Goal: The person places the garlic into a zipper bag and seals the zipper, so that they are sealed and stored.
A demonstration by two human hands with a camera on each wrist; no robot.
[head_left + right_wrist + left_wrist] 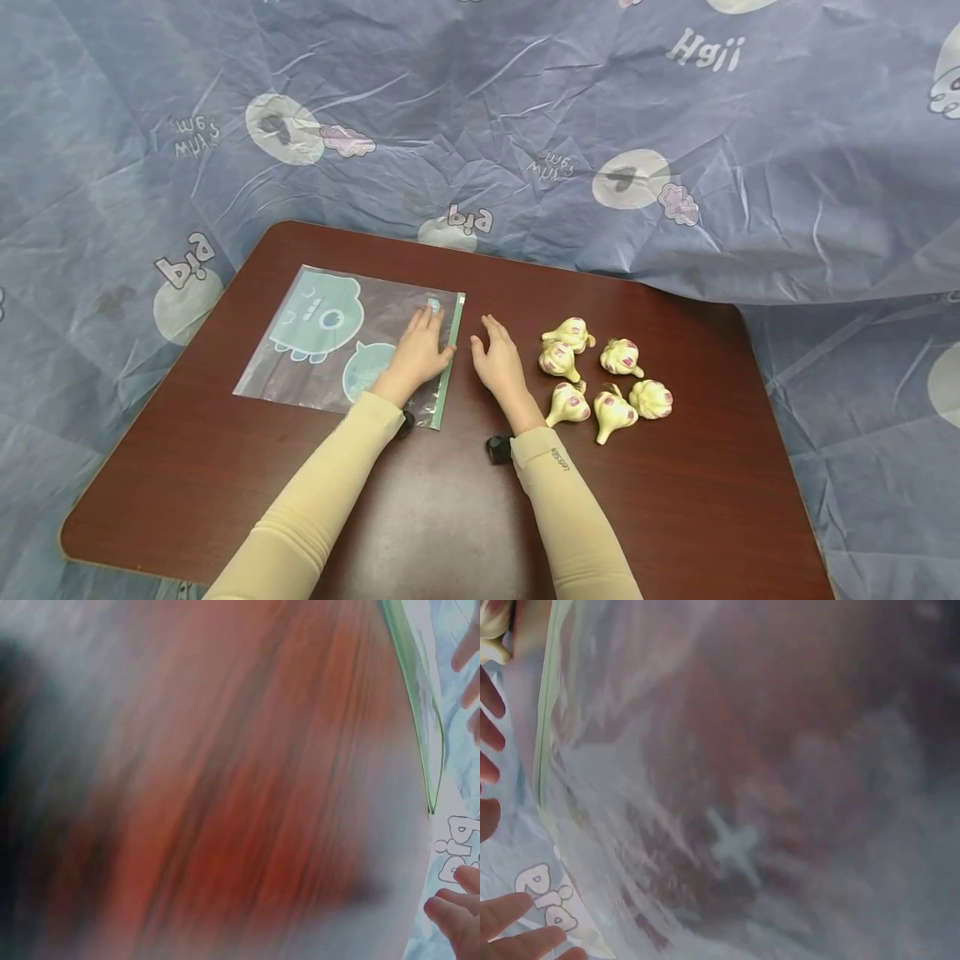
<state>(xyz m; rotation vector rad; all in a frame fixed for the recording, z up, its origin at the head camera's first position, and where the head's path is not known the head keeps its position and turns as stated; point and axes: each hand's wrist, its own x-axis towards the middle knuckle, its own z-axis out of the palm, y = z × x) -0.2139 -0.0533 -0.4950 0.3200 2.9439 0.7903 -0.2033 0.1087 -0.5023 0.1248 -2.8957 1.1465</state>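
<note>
A clear plastic zip bag [382, 300] with pale blue cartoon creatures lies flat on the table, its green-edged opening [451, 358] on the right. My left hand [417, 346] is over the bag beside that edge, fingers extended, and holds nothing. In the left wrist view the bag film [705, 795] fills most of the picture. To the right of the green edge, my right hand [498, 363] is held with relaxed fingers and nothing in it. Several garlic bulbs [568, 403] with purple patches sit in a loose group farther right.
The brown table [705, 483] has rounded corners. Behind it hangs a blue printed cloth [450, 108], which also drapes along the table's right side. A black wrist camera [498, 450] shows at the right cuff.
</note>
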